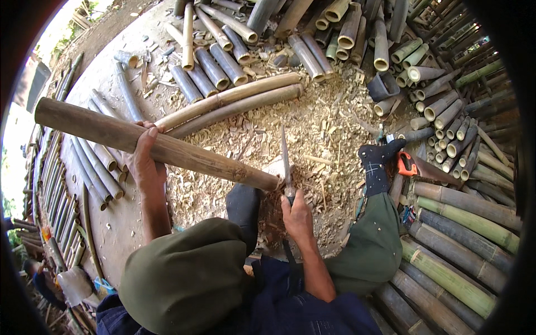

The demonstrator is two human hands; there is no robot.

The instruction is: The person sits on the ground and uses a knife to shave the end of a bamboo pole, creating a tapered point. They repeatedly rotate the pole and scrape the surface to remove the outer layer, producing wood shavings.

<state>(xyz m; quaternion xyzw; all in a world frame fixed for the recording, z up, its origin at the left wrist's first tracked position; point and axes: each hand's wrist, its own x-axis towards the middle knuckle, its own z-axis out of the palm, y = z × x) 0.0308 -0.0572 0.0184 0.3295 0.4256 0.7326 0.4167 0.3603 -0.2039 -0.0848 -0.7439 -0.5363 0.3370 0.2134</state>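
A thick brown bamboo tube slants from the upper left down to the middle, its lower right end near my foot. My left hand is wrapped around it at about the middle of its length. In my right hand is a knife, held by its dark handle with the narrow pointed blade upward. The blade stands beside the tube's lower end, close against it; whether it touches cannot be made out. A pale block, partly hidden, lies behind that end.
Wood chips cover the ground. Two long bamboo poles lie beyond the tube. Cut bamboo sections lie at the far side, with more stacked on the right. A saw with an orange handle rests by my right foot, near a black container.
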